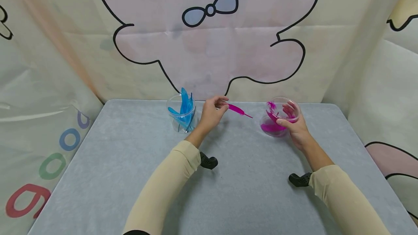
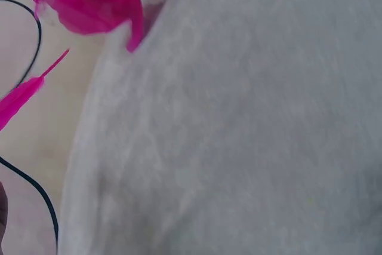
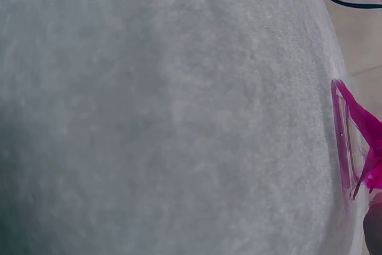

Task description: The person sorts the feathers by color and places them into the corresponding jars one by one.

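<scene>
My left hand (image 1: pixel 213 113) pinches a magenta feather (image 1: pixel 237 110) in the air between two clear cups, its thin quill pointing right. In the left wrist view that feather (image 2: pixel 21 100) shows at the left edge, with only a sliver of the hand. My right hand (image 1: pixel 295 128) grips the right clear cup (image 1: pixel 265 120) around its side, thumb at the front and fingers behind. Magenta feathers (image 1: pixel 273 127) lie inside it; in the right wrist view some of these feathers (image 3: pixel 370 141) show through the cup wall. Near my left hand stands the other clear cup (image 1: pixel 179 124), holding several blue feathers (image 1: pixel 185 110).
Both cups stand toward the back of a table with a grey-blue cloth (image 1: pixel 248 191). A printed curtain (image 1: pixel 209 53) hangs just behind the table edge, with more sheets at both sides. Black wrist mounts (image 1: pixel 208 161) stick out below the sleeves.
</scene>
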{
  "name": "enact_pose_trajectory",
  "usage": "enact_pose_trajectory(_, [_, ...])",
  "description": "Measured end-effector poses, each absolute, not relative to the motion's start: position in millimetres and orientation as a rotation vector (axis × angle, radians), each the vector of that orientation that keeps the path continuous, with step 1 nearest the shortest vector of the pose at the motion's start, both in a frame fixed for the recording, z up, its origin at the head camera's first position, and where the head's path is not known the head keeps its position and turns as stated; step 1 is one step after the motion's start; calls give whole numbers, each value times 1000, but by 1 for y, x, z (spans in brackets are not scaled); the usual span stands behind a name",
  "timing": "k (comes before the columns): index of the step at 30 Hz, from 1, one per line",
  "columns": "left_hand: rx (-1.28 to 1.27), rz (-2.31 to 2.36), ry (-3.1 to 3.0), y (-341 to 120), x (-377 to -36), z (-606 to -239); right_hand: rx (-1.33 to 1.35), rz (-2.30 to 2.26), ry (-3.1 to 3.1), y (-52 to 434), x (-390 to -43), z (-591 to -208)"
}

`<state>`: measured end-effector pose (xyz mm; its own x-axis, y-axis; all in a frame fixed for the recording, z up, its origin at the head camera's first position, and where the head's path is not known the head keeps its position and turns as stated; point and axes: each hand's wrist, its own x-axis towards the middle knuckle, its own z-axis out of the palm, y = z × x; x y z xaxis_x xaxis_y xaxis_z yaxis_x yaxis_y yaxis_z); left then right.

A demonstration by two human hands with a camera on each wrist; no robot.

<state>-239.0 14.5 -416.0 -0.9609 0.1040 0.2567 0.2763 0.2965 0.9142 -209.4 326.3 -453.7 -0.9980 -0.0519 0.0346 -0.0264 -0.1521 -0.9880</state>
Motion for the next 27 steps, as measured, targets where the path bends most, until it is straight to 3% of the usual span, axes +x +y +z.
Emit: enact_pose_trajectory(27, [-618,-1831,-2158,47,-239,-347,-64,-2387,2032,322,-208,-452])
